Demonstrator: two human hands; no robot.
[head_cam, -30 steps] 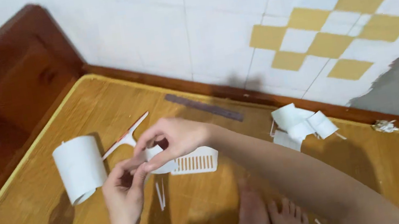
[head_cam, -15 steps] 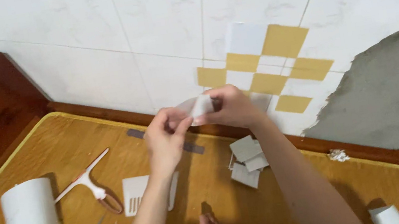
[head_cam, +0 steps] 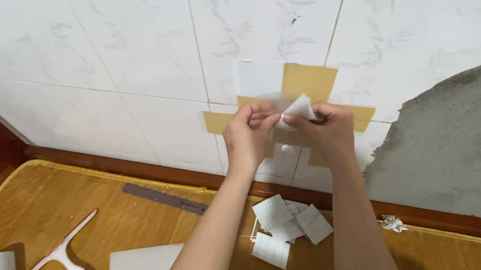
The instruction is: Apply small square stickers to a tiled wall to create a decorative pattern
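White square sheet pinched between left hand and right hand.

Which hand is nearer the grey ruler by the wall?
Left. The left hand is up and right of the grey ruler; the right hand is farther right.

1. No packages, signs or screens show.
2. Label-like adhesive squares, mustard and white, stick to the tiled wall.
3. Loose white squares lie on the wooden floor.
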